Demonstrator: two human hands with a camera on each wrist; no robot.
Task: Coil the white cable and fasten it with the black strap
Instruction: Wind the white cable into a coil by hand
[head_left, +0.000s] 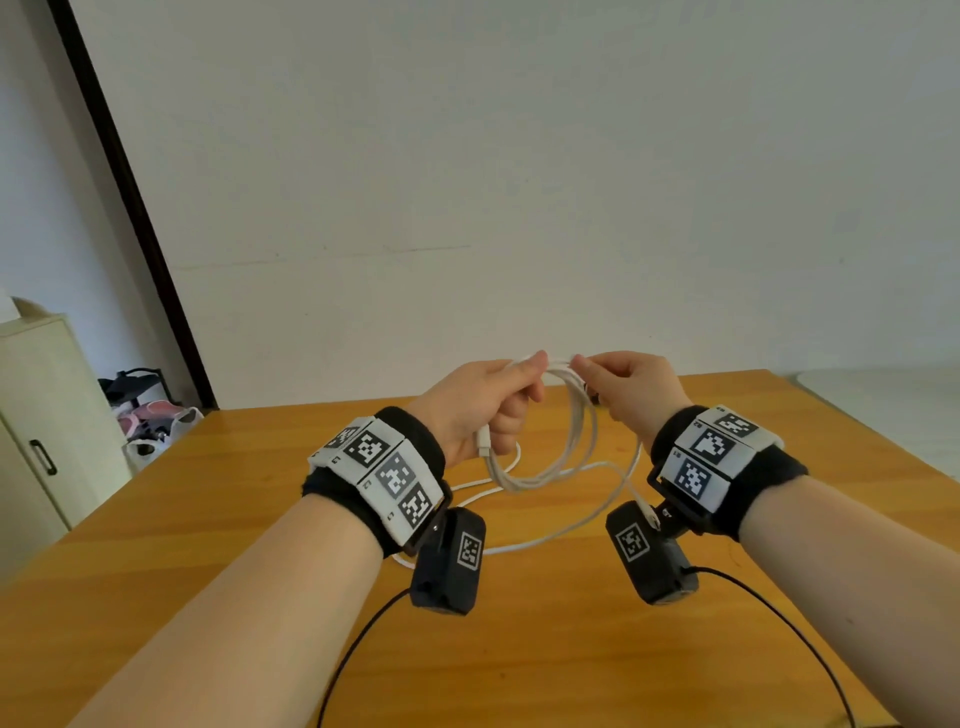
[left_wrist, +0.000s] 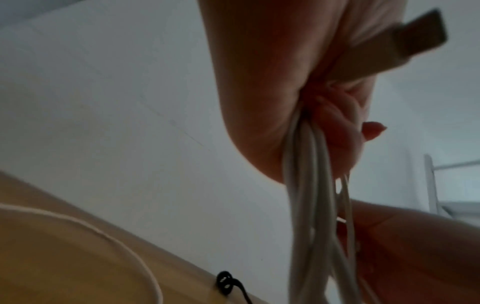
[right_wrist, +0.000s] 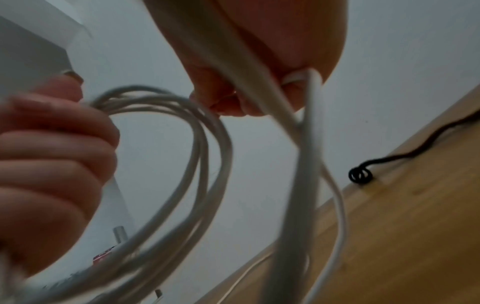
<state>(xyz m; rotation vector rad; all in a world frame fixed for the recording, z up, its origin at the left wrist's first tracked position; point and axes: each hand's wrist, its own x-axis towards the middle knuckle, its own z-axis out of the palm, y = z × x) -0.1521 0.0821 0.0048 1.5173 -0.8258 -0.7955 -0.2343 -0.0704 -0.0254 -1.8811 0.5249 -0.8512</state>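
Both hands are raised over the wooden table (head_left: 571, 649). My left hand (head_left: 498, 400) grips the top of several loops of the white cable (head_left: 576, 441), and one plug (head_left: 484, 441) sticks out below its fist. Close beside it, my right hand (head_left: 623, 384) pinches a strand of the same cable at the coil's top. A loose length (head_left: 519, 545) trails down onto the table, its other plug (head_left: 649, 514) hanging near my right wrist. In the wrist views the loops (left_wrist: 306, 205) (right_wrist: 202, 154) hang from the fingers. The black strap (right_wrist: 359, 174) (left_wrist: 226, 286) lies curled near the table's far edge.
A pale cabinet (head_left: 47, 415) and a rack with bags (head_left: 150, 415) stand on the floor at the left. A white wall runs behind the table. Thin black leads (head_left: 363, 649) (head_left: 779, 613) from the wrist cameras run across the near tabletop. A pale surface (head_left: 883, 395) adjoins at right.
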